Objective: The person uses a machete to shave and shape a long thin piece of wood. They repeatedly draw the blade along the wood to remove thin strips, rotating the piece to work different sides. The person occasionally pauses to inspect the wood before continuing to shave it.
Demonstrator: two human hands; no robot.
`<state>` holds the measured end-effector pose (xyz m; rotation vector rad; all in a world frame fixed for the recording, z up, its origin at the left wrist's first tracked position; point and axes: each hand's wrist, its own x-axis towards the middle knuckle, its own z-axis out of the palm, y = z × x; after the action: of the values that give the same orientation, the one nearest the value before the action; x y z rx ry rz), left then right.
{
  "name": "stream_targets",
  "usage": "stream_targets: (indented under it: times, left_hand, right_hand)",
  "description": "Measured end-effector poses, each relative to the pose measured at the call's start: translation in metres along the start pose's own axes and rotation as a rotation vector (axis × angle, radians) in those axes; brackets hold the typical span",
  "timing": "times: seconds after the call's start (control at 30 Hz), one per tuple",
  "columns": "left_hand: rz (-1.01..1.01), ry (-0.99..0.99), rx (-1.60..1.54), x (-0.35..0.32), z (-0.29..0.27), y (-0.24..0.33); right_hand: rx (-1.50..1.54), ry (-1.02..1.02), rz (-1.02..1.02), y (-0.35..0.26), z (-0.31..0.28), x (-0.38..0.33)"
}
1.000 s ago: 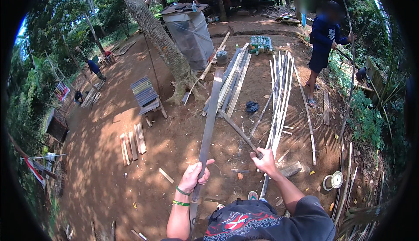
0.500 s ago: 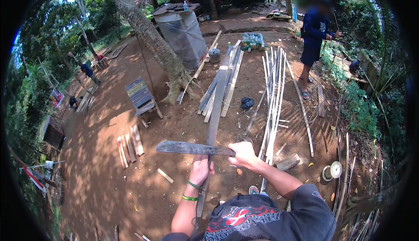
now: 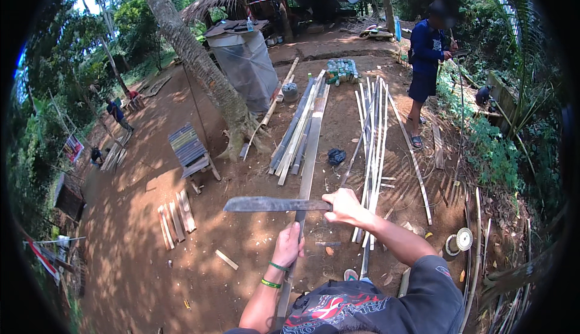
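In my right hand [image 3: 345, 206], closed around its handle, is a long machete [image 3: 266, 204] with a dark, worn blade pointing left. The blade crosses a long flat bamboo strip [image 3: 307, 186]; whether its edge touches the strip I cannot tell. My left hand [image 3: 287, 246] wraps round this strip below the blade, with green bands on the wrist. From near my body the strip runs away over the ground, its far end beside a pile of other strips [image 3: 290, 137].
More long pale strips [image 3: 376, 152] lie to the right, near a standing person [image 3: 425, 62] in dark blue. A small slatted stand [image 3: 188, 146] and a leaning tree [image 3: 202, 59] are at left. Short slats [image 3: 175, 219] lie on the dirt. A black plastic bag [image 3: 336, 156] sits ahead.
The gap between the machete blade and my left hand has widened, with the blade now farther up the strip. The strip has shifted slightly right in view; the whole view has moved a little.
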<state>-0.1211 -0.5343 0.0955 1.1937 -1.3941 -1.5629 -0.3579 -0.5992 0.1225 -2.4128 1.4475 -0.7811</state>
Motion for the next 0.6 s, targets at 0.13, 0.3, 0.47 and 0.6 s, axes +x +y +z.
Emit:
stream_targets:
  times: [0.13, 0.3, 0.47, 0.6]
  left_hand:
    - [0.058, -0.03, 0.026, -0.001, 0.0, 0.007]
    - [-0.011, -0.049, -0.1, -0.002, 0.007, 0.008]
    - [0.016, -0.063, -0.064, 0.003, 0.001, 0.002]
    - [-0.01, -0.144, -0.096, 0.002, 0.009, 0.005]
  right_hand:
    - [-0.001, 0.078, 0.121, 0.062, -0.018, 0.034]
    - [0.108, 0.227, 0.197, 0.07, -0.05, 0.055]
    - [-0.197, 0.092, -0.164, 0.092, -0.021, 0.049]
    - [-0.121, 0.446, 0.464, 0.197, -0.108, 0.086]
